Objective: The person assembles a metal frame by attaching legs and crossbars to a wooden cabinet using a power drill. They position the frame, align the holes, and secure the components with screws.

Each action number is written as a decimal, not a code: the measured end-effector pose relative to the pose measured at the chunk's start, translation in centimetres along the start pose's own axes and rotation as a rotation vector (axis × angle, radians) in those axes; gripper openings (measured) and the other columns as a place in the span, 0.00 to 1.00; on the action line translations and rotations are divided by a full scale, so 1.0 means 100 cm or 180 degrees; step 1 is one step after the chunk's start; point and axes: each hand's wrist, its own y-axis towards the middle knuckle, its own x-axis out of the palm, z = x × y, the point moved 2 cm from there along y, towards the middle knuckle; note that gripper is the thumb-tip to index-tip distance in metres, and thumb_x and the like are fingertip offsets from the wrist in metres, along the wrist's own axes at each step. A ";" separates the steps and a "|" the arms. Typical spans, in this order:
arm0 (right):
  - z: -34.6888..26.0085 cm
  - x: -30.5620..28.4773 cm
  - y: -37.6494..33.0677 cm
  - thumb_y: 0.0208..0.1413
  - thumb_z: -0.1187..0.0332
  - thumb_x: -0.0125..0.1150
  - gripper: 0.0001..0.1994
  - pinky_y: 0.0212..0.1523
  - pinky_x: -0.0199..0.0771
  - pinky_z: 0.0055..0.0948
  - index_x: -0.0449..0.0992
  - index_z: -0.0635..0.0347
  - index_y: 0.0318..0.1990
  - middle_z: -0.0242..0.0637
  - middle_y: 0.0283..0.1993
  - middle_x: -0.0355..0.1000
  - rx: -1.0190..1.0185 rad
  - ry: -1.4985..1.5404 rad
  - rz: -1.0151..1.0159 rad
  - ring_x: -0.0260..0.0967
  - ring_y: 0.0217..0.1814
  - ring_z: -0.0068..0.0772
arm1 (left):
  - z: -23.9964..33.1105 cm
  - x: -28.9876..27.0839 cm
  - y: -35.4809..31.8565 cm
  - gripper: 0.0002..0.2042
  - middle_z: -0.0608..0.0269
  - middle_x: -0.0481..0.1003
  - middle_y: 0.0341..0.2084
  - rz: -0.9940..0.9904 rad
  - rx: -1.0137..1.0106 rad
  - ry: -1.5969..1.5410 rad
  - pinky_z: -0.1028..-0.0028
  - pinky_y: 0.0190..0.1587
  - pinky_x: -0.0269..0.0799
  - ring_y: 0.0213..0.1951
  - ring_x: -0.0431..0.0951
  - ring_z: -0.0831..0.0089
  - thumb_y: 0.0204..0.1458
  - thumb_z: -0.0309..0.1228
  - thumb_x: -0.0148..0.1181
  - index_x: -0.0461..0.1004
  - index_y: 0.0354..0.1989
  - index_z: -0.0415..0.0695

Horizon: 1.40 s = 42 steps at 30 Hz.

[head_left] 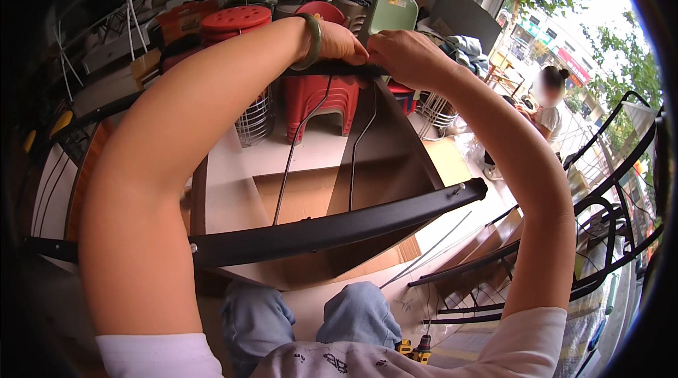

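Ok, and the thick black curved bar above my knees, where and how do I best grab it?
Likely best: grip the bar by its rounded right end, coming from the right; that end juts past the brown panel, while thin black rods meet its middle.

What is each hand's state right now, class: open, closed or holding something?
Left hand: at the far black bar; open or closed cannot be told.
Right hand: curled closed at that bar; anything held is hidden.

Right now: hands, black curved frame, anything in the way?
Bare left hand, bare right hand at far bar of black curved frame; grip unclear. Near bar unheld. Red plastic stools behind, apparently clear.
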 end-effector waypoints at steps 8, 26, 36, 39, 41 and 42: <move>0.009 0.008 -0.013 0.53 0.66 0.53 0.07 0.33 0.68 0.40 0.72 0.59 0.32 0.45 0.27 0.71 0.0472 0.0328 0.0189 0.70 0.34 0.49 | 0.019 0.012 -0.010 0.09 0.69 0.73 0.22 -0.0078 0.0026 0.0216 0.78 0.21 0.66 0.22 0.71 0.81 0.43 0.26 0.59 0.75 0.34 0.43; 0.014 0.015 0.001 0.44 0.68 0.58 0.10 0.38 0.74 0.38 0.78 0.53 0.36 0.43 0.36 0.75 0.0408 -0.0033 -0.0063 0.73 0.40 0.45 | 0.015 0.026 -0.002 0.03 0.73 0.65 0.16 0.0212 0.0122 0.0464 0.79 0.17 0.53 0.15 0.61 0.83 0.45 0.25 0.58 0.72 0.29 0.43; 0.001 0.014 0.003 0.49 0.63 0.55 0.08 0.36 0.73 0.41 0.76 0.54 0.34 0.42 0.33 0.75 0.0613 -0.0024 -0.0008 0.73 0.39 0.46 | 0.007 0.015 -0.004 0.06 0.70 0.65 0.13 0.0124 0.0035 0.0531 0.78 0.14 0.54 0.12 0.61 0.82 0.44 0.25 0.57 0.73 0.32 0.40; 0.013 0.016 -0.001 0.52 0.58 0.54 0.11 0.36 0.71 0.42 0.75 0.54 0.35 0.43 0.33 0.74 0.0590 0.0296 0.0042 0.72 0.39 0.48 | 0.021 0.025 -0.007 0.07 0.71 0.67 0.15 0.0267 0.0047 0.1121 0.77 0.19 0.58 0.16 0.65 0.81 0.44 0.26 0.59 0.75 0.33 0.39; 0.012 0.008 -0.008 0.52 0.66 0.57 0.08 0.35 0.69 0.38 0.74 0.60 0.33 0.44 0.31 0.73 0.0553 0.0478 0.0240 0.71 0.35 0.47 | 0.031 0.029 -0.010 0.11 0.67 0.70 0.17 0.0280 0.0160 0.1098 0.75 0.23 0.62 0.20 0.68 0.78 0.42 0.28 0.63 0.76 0.35 0.37; 0.017 0.008 -0.011 0.51 0.66 0.57 0.07 0.36 0.69 0.38 0.74 0.60 0.33 0.43 0.31 0.73 0.0452 0.0376 0.0349 0.71 0.35 0.46 | 0.032 0.031 -0.008 0.12 0.65 0.70 0.17 0.0388 0.0208 0.1192 0.75 0.23 0.62 0.20 0.68 0.77 0.41 0.28 0.63 0.76 0.34 0.37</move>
